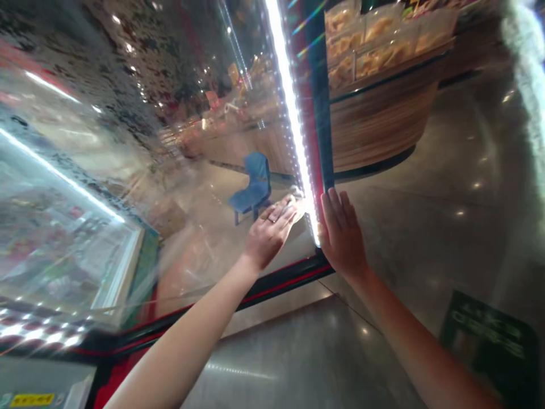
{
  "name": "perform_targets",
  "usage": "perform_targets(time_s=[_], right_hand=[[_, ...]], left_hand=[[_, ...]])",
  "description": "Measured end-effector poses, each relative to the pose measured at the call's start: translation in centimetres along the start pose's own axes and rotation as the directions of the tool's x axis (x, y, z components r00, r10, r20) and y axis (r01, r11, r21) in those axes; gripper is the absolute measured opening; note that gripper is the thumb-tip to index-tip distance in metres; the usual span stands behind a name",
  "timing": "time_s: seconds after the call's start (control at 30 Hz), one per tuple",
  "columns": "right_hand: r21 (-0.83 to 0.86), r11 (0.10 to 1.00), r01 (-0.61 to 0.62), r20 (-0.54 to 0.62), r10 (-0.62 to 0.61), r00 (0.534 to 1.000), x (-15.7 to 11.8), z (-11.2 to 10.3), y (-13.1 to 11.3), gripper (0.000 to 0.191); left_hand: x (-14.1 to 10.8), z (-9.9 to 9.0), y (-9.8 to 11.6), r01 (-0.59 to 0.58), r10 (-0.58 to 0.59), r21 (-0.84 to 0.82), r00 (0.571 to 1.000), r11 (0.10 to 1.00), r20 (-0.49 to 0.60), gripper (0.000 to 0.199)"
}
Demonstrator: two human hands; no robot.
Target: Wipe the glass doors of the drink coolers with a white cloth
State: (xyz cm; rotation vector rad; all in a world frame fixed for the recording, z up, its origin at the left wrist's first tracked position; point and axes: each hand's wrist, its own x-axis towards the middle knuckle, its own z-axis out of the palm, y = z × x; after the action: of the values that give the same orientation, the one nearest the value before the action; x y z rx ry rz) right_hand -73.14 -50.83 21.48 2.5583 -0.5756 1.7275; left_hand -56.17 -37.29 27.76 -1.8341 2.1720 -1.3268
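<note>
A transparent panel [191, 227] in a dark frame with a red line [281, 284] fills the left and middle. Along its right side runs a bright LED strip [293, 113] beside a dark upright post [319, 102]. My left hand [270, 227] is at the panel just left of the strip, its fingers pressed over a small whitish thing, perhaps a cloth, mostly hidden by glare. On the other side of the strip, my right hand [343, 233] lies flat against the lower part of the post, fingers pointing up, holding nothing.
Behind the panel stands a small blue chair [255, 184]. A curved wooden counter [378, 125] with clear bins of food [383, 51] is at the upper right. A lit display case [51, 227] is at the left, and a dark green sign [489, 346] at the lower right.
</note>
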Motion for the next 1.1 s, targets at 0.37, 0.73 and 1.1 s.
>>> perform_targets(time_s=[0.37, 0.73, 1.1], right_hand=[[0.058, 0.998, -0.010, -0.021, 0.011, 1.000, -0.4, -0.4, 0.6, 0.081], [0.076, 0.997, 0.034, -0.039, -0.031, 0.999, 0.4, -0.7, -1.1, 0.080], [0.129, 0.991, -0.032, -0.174, 0.054, 0.983, 10.1, -1.5, -2.3, 0.086]], left_hand=[[1.1, -4.0, -7.0, 0.024, -0.001, 0.109, 0.980, 0.994, -0.201, 0.049], [-3.0, -0.6, -3.3, -0.351, 0.351, 0.037, 0.936, 0.936, 0.007, 0.034], [9.9, -8.6, -13.6, -0.204, 0.234, 0.205, 0.963, 0.957, -0.135, 0.046]])
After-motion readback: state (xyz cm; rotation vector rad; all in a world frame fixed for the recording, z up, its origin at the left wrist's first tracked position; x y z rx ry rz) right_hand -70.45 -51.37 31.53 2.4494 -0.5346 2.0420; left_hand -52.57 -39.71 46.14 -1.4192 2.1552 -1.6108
